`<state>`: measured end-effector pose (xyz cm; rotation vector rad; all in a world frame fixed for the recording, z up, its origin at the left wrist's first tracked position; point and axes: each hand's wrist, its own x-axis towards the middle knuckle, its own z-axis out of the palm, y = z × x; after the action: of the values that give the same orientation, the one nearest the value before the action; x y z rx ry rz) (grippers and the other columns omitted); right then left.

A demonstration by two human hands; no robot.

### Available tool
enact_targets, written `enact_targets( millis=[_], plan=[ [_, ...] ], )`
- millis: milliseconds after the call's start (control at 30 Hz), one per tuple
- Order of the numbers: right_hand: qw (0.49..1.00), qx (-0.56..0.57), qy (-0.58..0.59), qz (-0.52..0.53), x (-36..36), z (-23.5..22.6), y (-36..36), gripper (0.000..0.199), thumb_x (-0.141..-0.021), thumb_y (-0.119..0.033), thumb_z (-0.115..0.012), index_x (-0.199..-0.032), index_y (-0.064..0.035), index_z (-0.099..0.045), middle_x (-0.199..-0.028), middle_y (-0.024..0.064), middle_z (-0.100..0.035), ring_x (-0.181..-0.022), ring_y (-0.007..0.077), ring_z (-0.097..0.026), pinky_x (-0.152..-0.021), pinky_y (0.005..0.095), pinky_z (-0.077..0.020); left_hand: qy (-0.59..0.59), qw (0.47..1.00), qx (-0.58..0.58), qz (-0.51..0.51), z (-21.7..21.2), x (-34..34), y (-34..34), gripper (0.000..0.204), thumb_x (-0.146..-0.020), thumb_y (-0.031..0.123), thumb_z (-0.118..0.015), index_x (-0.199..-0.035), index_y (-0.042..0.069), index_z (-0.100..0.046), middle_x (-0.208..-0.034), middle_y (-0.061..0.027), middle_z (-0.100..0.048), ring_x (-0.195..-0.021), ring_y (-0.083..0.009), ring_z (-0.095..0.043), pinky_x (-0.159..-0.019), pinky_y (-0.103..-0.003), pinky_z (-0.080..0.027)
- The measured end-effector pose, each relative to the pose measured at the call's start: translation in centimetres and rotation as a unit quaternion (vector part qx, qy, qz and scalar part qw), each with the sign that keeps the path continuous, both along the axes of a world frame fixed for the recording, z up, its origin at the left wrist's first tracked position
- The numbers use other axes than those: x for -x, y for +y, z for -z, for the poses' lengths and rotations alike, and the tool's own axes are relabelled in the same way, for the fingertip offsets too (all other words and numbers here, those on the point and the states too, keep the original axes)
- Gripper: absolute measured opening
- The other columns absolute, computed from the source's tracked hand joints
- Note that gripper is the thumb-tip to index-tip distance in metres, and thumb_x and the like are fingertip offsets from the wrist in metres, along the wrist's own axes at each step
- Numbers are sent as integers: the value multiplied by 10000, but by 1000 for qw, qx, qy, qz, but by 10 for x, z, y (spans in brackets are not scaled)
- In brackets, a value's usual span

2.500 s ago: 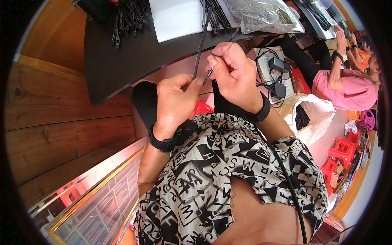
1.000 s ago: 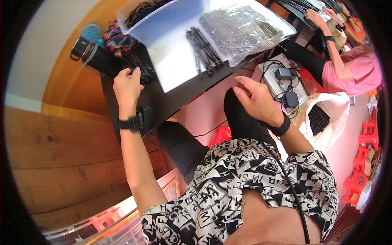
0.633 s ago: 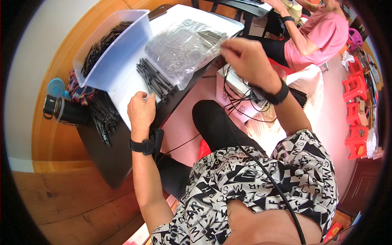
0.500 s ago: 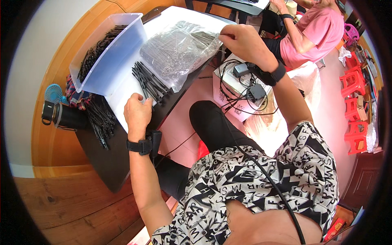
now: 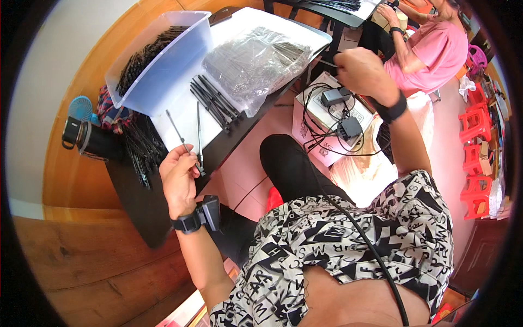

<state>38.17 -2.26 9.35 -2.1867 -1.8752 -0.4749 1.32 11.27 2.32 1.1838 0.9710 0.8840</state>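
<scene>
My left hand [image 5: 180,177], at the near edge of the table, pinches a thin dark rod [image 5: 174,124] with a thicker end. A second slim rod [image 5: 199,128] stands out beside its fingertips; whether the hand grips that one too is unclear. Farther along lies a small pile of black rods [image 5: 213,103] on a white sheet [image 5: 177,114]. Beyond it is a clear plastic bag [image 5: 245,65] full of thin metallic pieces. My right hand [image 5: 366,75] is raised right of the bag, apart from it, with fingers curled; what they hold, if anything, cannot be made out.
A translucent bin [image 5: 163,68] of black rods stands at the back left. More rods [image 5: 143,150] lie beside a black flask [image 5: 95,140] and a blue fan [image 5: 80,109]. Right of the table, a box [image 5: 305,122] carries cables and adapters [image 5: 348,128]. A person in pink [image 5: 436,60] sits beyond.
My left hand has drawn back from the rod pile toward me with a rod in its fingers. My right hand has left the bag's edge and moved right. The view has shifted slightly.
</scene>
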Motion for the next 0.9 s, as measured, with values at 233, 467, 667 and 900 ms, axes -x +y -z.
enact_targets(
  millis=[233,467,667,900],
  plan=[
    [929,-97,357,-24,38,10,-32,140,-772,-77,-599,-840,45,-608,-677,114,-616,-632,105,-590,-573,221,-441,-246,966,66,40,14,15,-38,89,-842,63,-527,-898,-6,-519,-857,-122,-570,-806,-261,-580,-712,-340,-485],
    [763,107,581,-265,150,55,8,109,-767,-64,-614,-814,33,-625,-713,55,-625,-661,77,-543,-608,222,-436,-349,930,83,78,31,17,-75,86,-824,36,-527,-870,-23,-571,-1051,-205,-539,-1019,-408,-527,-843,-476,-458],
    [700,100,633,-315,205,66,6,107,-769,-66,-608,-834,18,-625,-673,71,-605,-620,79,-522,-573,246,-428,-362,930,65,12,32,16,-92,109,-791,-41,-564,-869,12,-619,-1026,-130,-554,-864,-207,-558,-746,-305,-456],
    [837,84,421,-340,210,68,11,111,-744,-93,-606,-809,-3,-610,-651,166,-571,-530,261,-533,-535,330,-435,-288,957,4,-20,34,6,-101,82,-806,-21,-568,-881,-8,-598,-916,-118,-580,-764,-168,-549,-636,-259,-440]
  ],
)
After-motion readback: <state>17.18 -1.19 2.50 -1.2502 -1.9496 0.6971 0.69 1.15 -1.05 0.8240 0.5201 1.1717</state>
